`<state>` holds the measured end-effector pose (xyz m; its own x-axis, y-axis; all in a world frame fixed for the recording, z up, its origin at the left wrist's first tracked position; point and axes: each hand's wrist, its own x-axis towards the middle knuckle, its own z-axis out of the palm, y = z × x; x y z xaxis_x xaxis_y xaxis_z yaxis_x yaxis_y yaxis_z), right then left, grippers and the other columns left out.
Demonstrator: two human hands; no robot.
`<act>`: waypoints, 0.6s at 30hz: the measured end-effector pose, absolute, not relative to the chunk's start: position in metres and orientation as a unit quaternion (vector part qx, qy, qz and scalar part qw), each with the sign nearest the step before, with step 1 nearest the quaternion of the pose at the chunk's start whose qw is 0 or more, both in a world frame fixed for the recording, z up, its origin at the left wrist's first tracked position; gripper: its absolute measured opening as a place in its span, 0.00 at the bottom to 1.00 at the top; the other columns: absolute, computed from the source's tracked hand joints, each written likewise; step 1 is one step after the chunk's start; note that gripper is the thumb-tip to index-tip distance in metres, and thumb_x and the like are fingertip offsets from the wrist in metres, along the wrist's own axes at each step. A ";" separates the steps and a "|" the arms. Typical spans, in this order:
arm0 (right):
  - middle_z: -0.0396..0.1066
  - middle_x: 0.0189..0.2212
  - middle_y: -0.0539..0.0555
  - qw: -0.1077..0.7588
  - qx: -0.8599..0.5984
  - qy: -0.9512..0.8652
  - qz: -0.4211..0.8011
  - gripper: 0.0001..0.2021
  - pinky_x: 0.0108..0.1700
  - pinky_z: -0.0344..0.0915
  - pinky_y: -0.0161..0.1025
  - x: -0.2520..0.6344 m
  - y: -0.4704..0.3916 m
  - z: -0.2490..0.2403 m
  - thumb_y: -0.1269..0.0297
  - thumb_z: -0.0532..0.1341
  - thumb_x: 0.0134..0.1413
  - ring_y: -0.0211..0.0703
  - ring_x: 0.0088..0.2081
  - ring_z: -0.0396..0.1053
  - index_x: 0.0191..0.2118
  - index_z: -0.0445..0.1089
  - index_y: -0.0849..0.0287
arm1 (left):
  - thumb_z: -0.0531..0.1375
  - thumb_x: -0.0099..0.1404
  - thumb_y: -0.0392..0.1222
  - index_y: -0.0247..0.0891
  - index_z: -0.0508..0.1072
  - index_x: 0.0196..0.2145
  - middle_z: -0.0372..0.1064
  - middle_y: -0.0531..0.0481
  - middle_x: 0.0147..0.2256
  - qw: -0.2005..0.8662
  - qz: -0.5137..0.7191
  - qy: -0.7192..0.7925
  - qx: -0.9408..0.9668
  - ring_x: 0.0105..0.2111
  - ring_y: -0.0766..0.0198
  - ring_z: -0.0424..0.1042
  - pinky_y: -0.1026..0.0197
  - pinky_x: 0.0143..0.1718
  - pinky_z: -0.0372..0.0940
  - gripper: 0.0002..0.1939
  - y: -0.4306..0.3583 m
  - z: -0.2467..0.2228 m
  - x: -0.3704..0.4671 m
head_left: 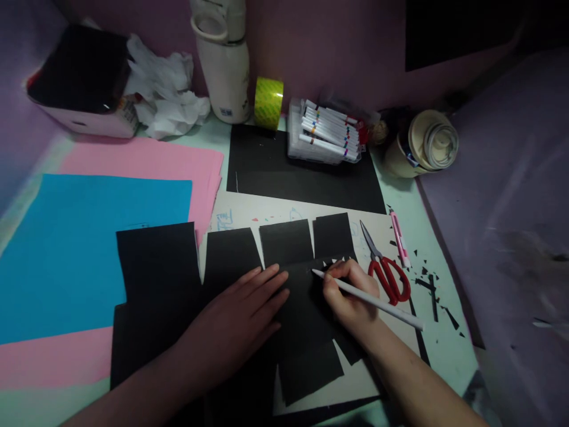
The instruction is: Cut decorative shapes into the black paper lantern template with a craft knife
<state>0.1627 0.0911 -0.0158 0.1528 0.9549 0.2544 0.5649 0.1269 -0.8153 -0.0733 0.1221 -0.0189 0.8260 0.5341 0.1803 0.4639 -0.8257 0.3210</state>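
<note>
A large sheet of black paper point(155, 273), cut into flaps along its far and near edges, lies in front of me. My left hand point(242, 314) rests flat on it with the fingers stretched out, holding nothing. In my right hand point(353, 293) is a white pen point(377, 303), pinched between thumb and fingers, its tip at the paper's surface near a faint light mark. Small white notches show in the paper just beyond the right fingers. Red-handled scissors point(390, 279) lie partly open right of my right hand.
Blue paper point(89, 255) and pink paper point(178, 157) lie left. Behind are a tissue pile point(164, 89), white bottle point(224, 77), yellow tape roll point(268, 104), marker box point(326, 136) and jar point(440, 145). A pink cutter point(399, 237) and black scraps point(433, 296) lie right.
</note>
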 end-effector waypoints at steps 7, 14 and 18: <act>0.69 0.25 0.48 0.456 -0.617 -0.595 0.241 0.06 0.29 0.65 0.35 0.167 0.089 -0.018 0.74 0.61 0.52 0.37 0.27 0.68 0.29 0.64 0.56 | 0.51 0.74 0.47 0.39 0.70 0.56 0.61 0.50 0.62 0.143 0.142 0.268 0.942 0.64 0.57 0.58 0.51 0.63 0.56 0.18 0.122 -0.017 -0.073; 0.70 0.25 0.48 0.434 -0.626 -0.607 0.225 0.06 0.29 0.65 0.34 0.167 0.089 -0.018 0.73 0.62 0.52 0.36 0.26 0.69 0.28 0.65 0.56 | 0.51 0.74 0.46 0.38 0.68 0.57 0.59 0.49 0.64 0.150 0.129 0.264 0.944 0.65 0.56 0.55 0.49 0.64 0.55 0.19 0.121 -0.016 -0.073; 0.70 0.24 0.48 0.434 -0.626 -0.609 0.221 0.06 0.29 0.65 0.35 0.166 0.089 -0.018 0.72 0.62 0.53 0.37 0.26 0.69 0.28 0.65 0.56 | 0.50 0.74 0.47 0.39 0.69 0.57 0.60 0.50 0.63 0.149 0.134 0.265 0.943 0.65 0.57 0.56 0.49 0.63 0.56 0.19 0.122 -0.016 -0.073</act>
<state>0.1663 0.0893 -0.0175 0.1607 0.9543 0.2518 0.5707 0.1183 -0.8126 -0.0734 0.1221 -0.0163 0.8240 0.5391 0.1741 0.4591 -0.8155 0.3524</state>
